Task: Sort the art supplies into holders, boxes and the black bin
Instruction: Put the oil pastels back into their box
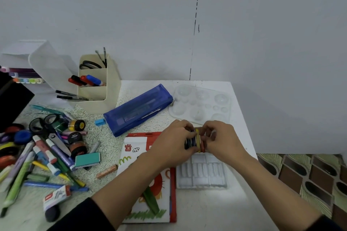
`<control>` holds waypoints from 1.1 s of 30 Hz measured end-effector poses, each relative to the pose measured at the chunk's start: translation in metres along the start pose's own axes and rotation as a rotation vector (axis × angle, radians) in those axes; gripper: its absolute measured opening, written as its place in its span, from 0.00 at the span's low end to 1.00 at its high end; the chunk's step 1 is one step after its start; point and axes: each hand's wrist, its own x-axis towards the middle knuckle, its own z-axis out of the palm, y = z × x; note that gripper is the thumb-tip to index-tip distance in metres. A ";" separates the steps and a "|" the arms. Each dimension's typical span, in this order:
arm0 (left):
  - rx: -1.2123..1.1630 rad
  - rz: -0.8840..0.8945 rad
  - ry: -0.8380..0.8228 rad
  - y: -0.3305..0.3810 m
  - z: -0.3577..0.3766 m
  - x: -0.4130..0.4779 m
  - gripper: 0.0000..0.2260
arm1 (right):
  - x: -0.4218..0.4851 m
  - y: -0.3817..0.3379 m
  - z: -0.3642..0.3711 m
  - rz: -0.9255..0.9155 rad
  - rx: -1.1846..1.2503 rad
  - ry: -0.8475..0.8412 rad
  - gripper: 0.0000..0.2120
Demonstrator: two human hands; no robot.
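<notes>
Both hands clamp a bundle of crayons (194, 140) just past the tray, mid-counter.

Nearest, on the white counter (206, 210): a red-and-white crayon box (148, 176) lying flat, and a clear plastic tray (201, 172) touching its right side. Just beyond the tray, the left hand (172, 144) and right hand (223, 140) meet; fingers (187, 127) of both are curled tight on the bundle, a yellow crayon on its outside. How many crayons, cannot tell. To the left, a loose orange crayon (107, 171), a teal eraser (87, 159), and a heap of markers, tape rolls and paint pots (47, 148). Farther back lie a blue mesh pencil case (139, 108) and a clear paint palette (201, 103). Farthest, by the wall, is a cream holder (110, 88) with pens and scissors; the black bin (11, 99) is at the left edge.
</notes>
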 end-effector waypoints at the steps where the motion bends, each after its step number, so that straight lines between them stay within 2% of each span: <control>1: 0.003 -0.001 -0.005 -0.001 -0.002 -0.001 0.19 | -0.001 -0.001 0.000 0.002 0.005 0.005 0.10; 5: -0.035 -0.024 0.000 -0.005 -0.016 -0.015 0.16 | -0.006 -0.015 0.006 -0.046 -0.035 0.051 0.10; 9: -0.141 -0.140 0.169 -0.021 -0.044 -0.049 0.10 | -0.017 -0.051 0.021 -0.220 -0.007 0.078 0.08; 13: -0.147 -0.234 0.335 -0.066 -0.073 -0.106 0.01 | -0.021 -0.101 0.049 -0.409 0.002 -0.058 0.04; 15: -0.169 -0.291 0.388 -0.095 -0.084 -0.138 0.01 | -0.023 -0.124 0.066 -0.456 -0.009 -0.149 0.01; 18: -0.150 -0.384 0.431 -0.138 -0.098 -0.182 0.07 | -0.023 -0.152 0.094 -0.534 -0.103 -0.264 0.02; 22: -0.066 -0.394 0.344 -0.186 -0.108 -0.215 0.03 | -0.018 -0.186 0.130 -0.543 -0.479 -0.396 0.09; 26: 0.022 -0.231 0.312 -0.204 -0.108 -0.205 0.05 | -0.013 -0.211 0.153 -0.480 -0.733 -0.460 0.08; 30: 0.131 -0.147 0.247 -0.199 -0.107 -0.173 0.10 | -0.008 -0.213 0.159 -0.412 -0.700 -0.468 0.07; 33: 0.296 -0.159 0.109 -0.192 -0.107 -0.148 0.14 | -0.006 -0.210 0.147 -0.291 -0.459 -0.445 0.06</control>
